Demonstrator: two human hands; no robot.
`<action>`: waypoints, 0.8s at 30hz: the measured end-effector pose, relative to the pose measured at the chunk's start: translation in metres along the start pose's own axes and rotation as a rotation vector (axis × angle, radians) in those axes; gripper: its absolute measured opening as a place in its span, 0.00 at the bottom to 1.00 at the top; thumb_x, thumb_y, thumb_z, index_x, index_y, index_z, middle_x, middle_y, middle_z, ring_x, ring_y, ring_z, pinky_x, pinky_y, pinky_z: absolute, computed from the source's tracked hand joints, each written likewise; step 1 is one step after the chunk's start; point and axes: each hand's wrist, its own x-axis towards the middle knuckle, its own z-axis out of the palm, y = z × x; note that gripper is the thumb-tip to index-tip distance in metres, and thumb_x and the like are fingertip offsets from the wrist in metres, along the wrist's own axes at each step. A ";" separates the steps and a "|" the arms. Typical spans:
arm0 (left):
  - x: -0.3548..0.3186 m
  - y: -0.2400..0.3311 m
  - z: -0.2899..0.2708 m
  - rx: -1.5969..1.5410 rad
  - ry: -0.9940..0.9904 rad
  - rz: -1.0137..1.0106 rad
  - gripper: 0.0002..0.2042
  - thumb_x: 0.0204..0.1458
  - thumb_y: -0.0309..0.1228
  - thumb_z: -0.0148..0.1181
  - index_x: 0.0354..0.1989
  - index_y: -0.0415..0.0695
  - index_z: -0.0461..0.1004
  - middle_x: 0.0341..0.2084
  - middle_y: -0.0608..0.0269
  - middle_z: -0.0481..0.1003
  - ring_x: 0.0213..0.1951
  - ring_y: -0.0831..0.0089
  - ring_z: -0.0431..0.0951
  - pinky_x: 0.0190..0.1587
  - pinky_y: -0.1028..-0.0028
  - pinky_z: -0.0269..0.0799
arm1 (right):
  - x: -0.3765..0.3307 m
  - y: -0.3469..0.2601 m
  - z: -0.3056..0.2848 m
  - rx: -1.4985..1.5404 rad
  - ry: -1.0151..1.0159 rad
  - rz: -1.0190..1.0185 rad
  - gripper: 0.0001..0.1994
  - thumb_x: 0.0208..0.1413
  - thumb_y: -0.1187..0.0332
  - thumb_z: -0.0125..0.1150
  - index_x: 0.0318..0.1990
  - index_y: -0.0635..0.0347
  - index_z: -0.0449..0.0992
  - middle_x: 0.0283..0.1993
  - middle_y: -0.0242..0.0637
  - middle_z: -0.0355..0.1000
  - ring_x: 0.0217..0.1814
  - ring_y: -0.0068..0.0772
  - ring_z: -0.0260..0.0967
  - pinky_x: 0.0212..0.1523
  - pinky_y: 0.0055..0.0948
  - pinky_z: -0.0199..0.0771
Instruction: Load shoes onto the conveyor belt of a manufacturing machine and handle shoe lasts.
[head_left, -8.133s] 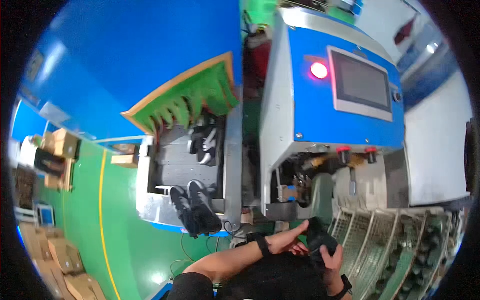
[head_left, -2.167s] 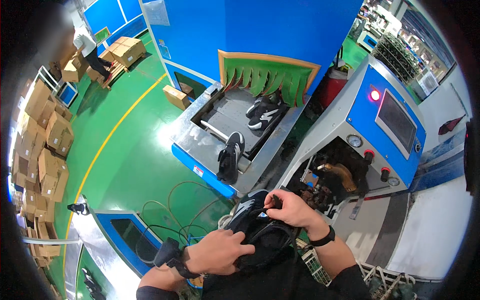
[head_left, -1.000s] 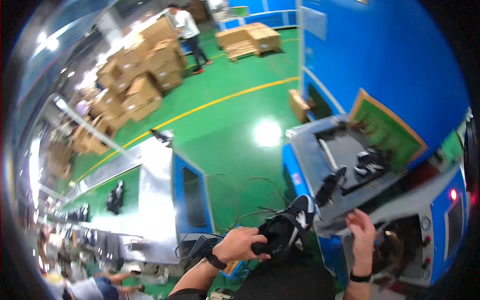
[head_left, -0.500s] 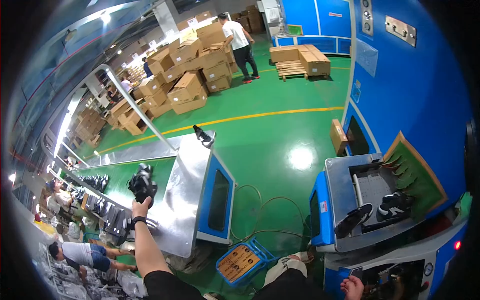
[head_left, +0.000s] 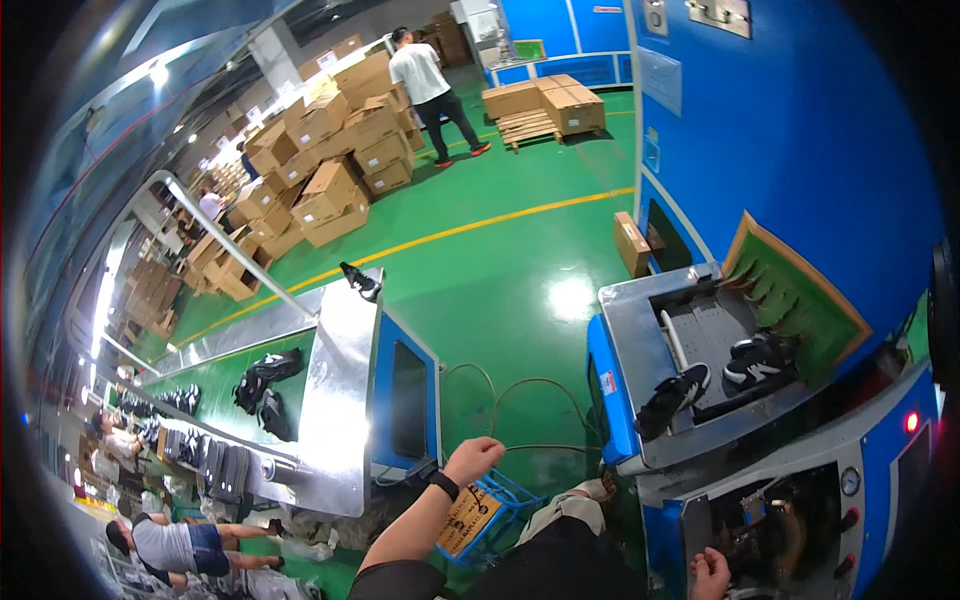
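Note:
My left hand (head_left: 475, 462), with a dark band on its wrist, is held over the floor above a small blue stool (head_left: 468, 522). Its fingers are curled in and nothing shows in them. At the lower right my right hand (head_left: 709, 574) has its fingers bent, beside a dark flat plate (head_left: 697, 525) at the machine opening; whatever they hold is hidden. Black shoes (head_left: 265, 378) lie on the green conveyor belt (head_left: 215, 410) at the left. Two black-and-white sneakers, one near (head_left: 675, 400) and one farther (head_left: 755, 362), rest on the metal-topped machine at the right.
A metal table (head_left: 340, 400) on a blue base bears one black shoe (head_left: 362, 282). A hose (head_left: 540, 385) loops over the green floor. Cardboard boxes (head_left: 335, 195) are piled behind, near a standing person (head_left: 425, 85). A tall blue machine (head_left: 790, 130) stands at the right.
My left hand has let go of a black shoe on the conveyor belt and come back rightward, over the stool. My right hand stays near the machine opening. The view has turned right.

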 end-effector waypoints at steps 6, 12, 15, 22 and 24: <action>0.002 0.040 0.034 0.363 -0.030 0.225 0.17 0.56 0.43 0.56 0.39 0.40 0.80 0.34 0.46 0.80 0.38 0.53 0.81 0.41 0.62 0.75 | -0.005 0.021 0.012 0.296 0.082 0.023 0.09 0.59 0.77 0.59 0.45 0.73 0.76 0.37 0.42 0.78 0.37 0.29 0.78 0.40 0.26 0.78; 0.068 0.136 0.118 0.523 -0.155 0.432 0.16 0.54 0.41 0.58 0.35 0.40 0.81 0.29 0.48 0.80 0.34 0.50 0.82 0.39 0.60 0.76 | 0.006 -0.071 -0.068 0.038 0.720 -0.153 0.05 0.57 0.82 0.55 0.38 0.67 0.77 0.33 0.41 0.76 0.32 0.29 0.74 0.35 0.26 0.73; 0.107 0.236 0.192 0.589 -0.276 0.662 0.15 0.56 0.41 0.56 0.34 0.41 0.81 0.30 0.47 0.80 0.36 0.48 0.81 0.39 0.57 0.75 | 0.031 -0.120 -0.119 -0.209 1.082 -0.496 0.10 0.59 0.82 0.52 0.47 0.68 0.75 0.44 0.49 0.76 0.43 0.44 0.75 0.45 0.32 0.75; 0.243 0.351 0.424 0.400 -0.571 0.769 0.21 0.48 0.41 0.65 0.45 0.37 0.78 0.32 0.50 0.81 0.36 0.58 0.82 0.41 0.64 0.75 | 0.157 -0.153 -0.137 -1.054 1.148 -0.163 0.28 0.63 0.55 0.47 0.62 0.69 0.69 0.69 0.54 0.61 0.72 0.55 0.59 0.71 0.52 0.49; 0.324 0.343 0.466 0.326 -0.444 0.848 0.23 0.46 0.42 0.67 0.45 0.36 0.77 0.31 0.51 0.81 0.35 0.60 0.82 0.41 0.64 0.75 | 0.171 -0.154 -0.126 -1.015 1.195 -0.207 0.29 0.64 0.53 0.43 0.62 0.70 0.69 0.68 0.54 0.63 0.71 0.55 0.59 0.70 0.51 0.50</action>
